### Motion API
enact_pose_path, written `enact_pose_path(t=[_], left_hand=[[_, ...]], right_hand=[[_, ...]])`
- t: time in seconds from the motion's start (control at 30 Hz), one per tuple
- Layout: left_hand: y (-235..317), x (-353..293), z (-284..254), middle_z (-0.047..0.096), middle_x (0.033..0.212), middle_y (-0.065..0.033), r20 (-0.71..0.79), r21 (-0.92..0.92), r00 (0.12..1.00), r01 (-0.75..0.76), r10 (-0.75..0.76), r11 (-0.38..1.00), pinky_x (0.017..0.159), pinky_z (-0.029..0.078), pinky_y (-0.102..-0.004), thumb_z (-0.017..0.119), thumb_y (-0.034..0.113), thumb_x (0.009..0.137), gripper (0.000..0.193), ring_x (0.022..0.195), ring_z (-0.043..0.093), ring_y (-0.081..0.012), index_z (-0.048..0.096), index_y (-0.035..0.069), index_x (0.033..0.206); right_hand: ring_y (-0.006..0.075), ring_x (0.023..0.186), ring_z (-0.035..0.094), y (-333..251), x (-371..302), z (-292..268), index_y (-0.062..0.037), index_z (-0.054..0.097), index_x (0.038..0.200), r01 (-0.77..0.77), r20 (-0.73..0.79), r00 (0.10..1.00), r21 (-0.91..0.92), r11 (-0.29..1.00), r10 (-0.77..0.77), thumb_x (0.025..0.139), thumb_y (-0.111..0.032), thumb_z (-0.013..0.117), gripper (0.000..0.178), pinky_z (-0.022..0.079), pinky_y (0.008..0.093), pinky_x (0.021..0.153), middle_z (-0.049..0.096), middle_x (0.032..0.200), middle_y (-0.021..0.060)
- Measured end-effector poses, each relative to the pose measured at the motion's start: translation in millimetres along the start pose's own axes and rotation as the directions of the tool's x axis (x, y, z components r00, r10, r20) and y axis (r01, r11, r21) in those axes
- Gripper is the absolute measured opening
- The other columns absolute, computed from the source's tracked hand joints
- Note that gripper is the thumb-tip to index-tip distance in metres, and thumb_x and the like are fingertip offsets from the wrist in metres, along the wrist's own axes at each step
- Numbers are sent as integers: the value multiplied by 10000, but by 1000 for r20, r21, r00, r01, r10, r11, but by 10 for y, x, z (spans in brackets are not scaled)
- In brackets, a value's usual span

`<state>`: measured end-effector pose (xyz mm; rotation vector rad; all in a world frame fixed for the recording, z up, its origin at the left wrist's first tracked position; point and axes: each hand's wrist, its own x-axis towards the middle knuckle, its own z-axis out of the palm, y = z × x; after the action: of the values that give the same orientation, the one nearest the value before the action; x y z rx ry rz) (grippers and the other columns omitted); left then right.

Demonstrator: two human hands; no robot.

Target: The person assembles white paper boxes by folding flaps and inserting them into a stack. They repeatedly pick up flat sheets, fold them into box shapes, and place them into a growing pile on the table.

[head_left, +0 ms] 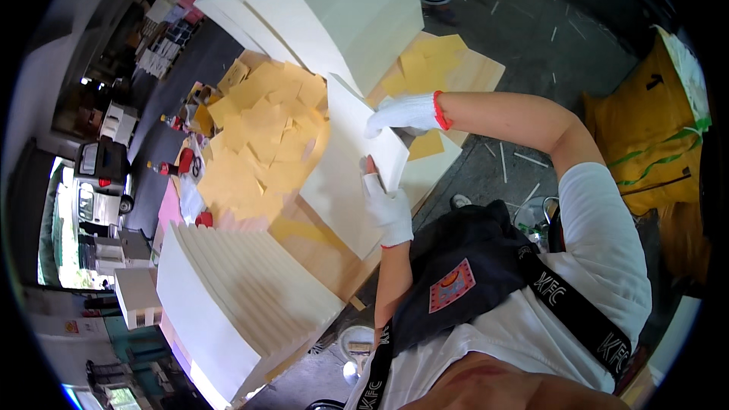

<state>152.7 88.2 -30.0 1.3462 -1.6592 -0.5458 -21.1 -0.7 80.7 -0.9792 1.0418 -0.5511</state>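
Observation:
A white board [351,120] stands tilted over a flat white sheet [338,197] on the wooden worktable. My right hand [404,114], in a white knitted glove with a red cuff, is closed over the board's upper edge. At the board's near corner is my left hand [389,211], also gloved, with one bare fingertip stretched along the board. Its other fingers are mostly hidden, but the hand appears closed on that corner. Left of the board lies a heaped pile of yellow paper pieces [262,133].
A tall block of stacked white boards [349,7] stands at the far side. Another layered white stack [235,288] is at the near left. Scissors [196,167] and red-capped bottles [163,168] lie beyond the paper pile. A yellow sack [645,129] is at right; white strips litter the floor.

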Motion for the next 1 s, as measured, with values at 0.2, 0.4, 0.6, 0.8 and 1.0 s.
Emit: enact_pose_path(t=[0.2, 0.4, 0.6, 0.8, 1.0], left_hand=[[-151, 36, -771, 720, 1066, -102, -342, -488, 900, 76, -271, 869, 859, 512, -311, 700, 19, 905, 350, 961, 660, -187, 633, -40, 1244], [-314, -276, -1470, 709, 1035, -62, -684, -322, 697, -23, -216, 946, 839, 497, -292, 755, 81, 907, 269, 923, 610, -135, 687, -55, 1129], [-340, -362, -1823, 704, 1073, -54, -790, -367, 509, 50, -340, 929, 871, 494, -299, 741, 98, 924, 288, 968, 612, -147, 679, -47, 1165], [-503, -403, -1913, 685, 1139, -64, -777, -371, 513, 92, -364, 924, 905, 485, -304, 725, 108, 938, 337, 1006, 598, -145, 646, -50, 1225], [-591, -152, -2034, 691, 1098, -87, -834, -403, 427, -39, -350, 914, 876, 527, -315, 711, 104, 952, 284, 940, 621, -163, 663, -50, 1185]], right_hand=[[228, 991, 676, -127, 197, 455, -175, 496, 1489, 107, 264, 962, -108, 988, -76, 976, -591, 514, 661, 558, 350, 825, 655, 1271, 160], [432, 1347, 458, 1439, 1204, 1180, -81, 438, 1497, 502, 447, 770, -865, 1, -454, 954, -366, 539, 622, 327, 539, 1148, 482, 1482, 209], [398, 1491, 265, 2115, 1735, 2052, 45, 317, 1523, 330, 215, 808, -936, 121, -548, 919, -185, 482, 668, 159, 535, 1233, 324, 1594, 227], [408, 1497, 261, 2377, 1785, 1957, 36, 348, 1516, 294, 290, 704, -950, -105, -649, 960, -246, 485, 639, 145, 568, 1231, 323, 1599, 224], [428, 1506, 246, 2026, 1468, 1977, 17, 350, 1531, 324, 265, 817, -946, 26, -513, 997, -312, 451, 636, 121, 558, 1242, 319, 1603, 248]])
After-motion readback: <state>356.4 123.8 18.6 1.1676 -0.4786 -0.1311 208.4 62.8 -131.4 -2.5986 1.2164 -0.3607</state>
